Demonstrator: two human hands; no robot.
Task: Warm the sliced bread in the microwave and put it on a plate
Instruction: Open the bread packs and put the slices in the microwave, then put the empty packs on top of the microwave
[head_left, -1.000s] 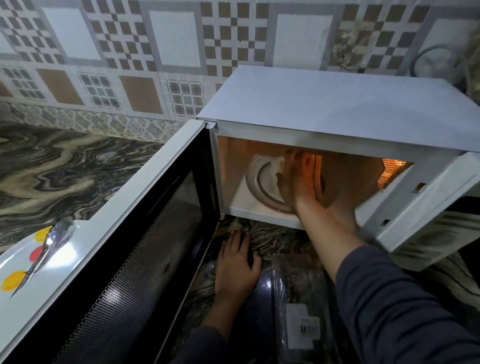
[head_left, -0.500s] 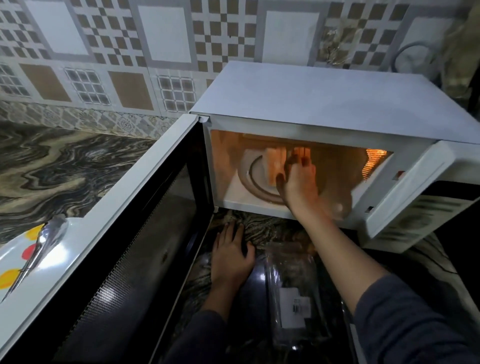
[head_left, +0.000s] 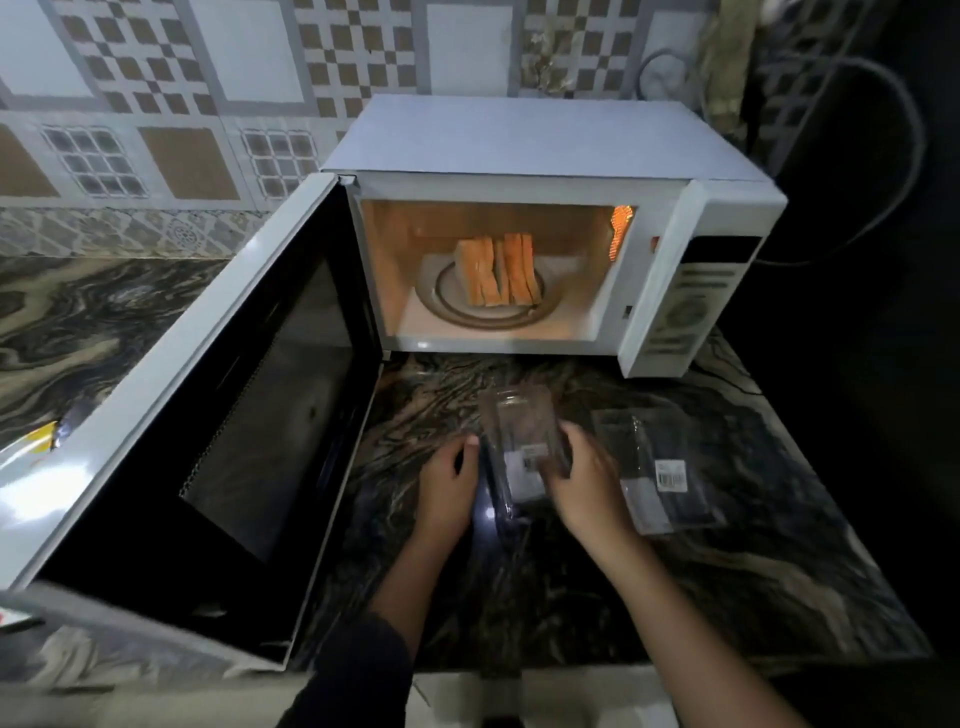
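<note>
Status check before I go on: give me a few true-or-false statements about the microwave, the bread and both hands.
1. The microwave door is shut. False: it stands wide open, swung out to the left.
2. The bread slices stand on edge on the turntable inside the microwave. True.
3. The right hand is inside the microwave. False: it is out in front over the counter, holding the clear wrapper together with the left hand.
4. A second wrapper lies flat on the counter, to the right of the hands. True.
5. The oven light is off. False: the cavity glows orange.
</note>
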